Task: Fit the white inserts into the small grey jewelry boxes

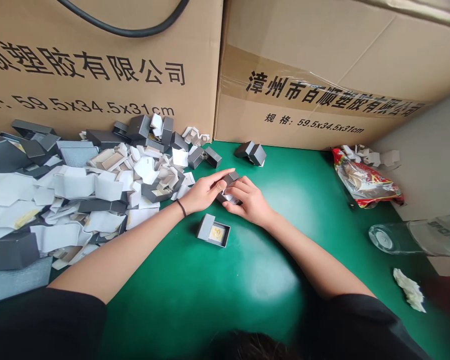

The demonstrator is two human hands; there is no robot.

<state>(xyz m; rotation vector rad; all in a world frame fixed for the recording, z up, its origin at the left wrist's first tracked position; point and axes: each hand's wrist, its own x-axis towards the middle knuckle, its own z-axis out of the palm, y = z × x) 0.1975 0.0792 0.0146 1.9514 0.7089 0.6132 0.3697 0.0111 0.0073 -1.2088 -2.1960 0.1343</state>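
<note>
Both hands meet over a small dark grey hinged box [231, 177] at the middle of the green table. My left hand [206, 191] grips its left side, thumb bent in toward the lid. Against the front and inside of the box, the fingers of my right hand [249, 199] are curled; a bit of white lining shows beneath them. Most of this box is hidden by the hands. Just nearer to me lies another small grey box [220, 235], lid up, with a yellowish patch on its inner floor. Beyond the hands sits a further dark box [251, 152], partly open.
At left, a wide heap of dark boxes and white card inserts [108, 185] covers the table. Two large cartons [108, 65] stand behind. On the right are a red plastic bag [367, 180], a clear bottle [416, 237] lying sideways and a crumpled tissue [408, 290].
</note>
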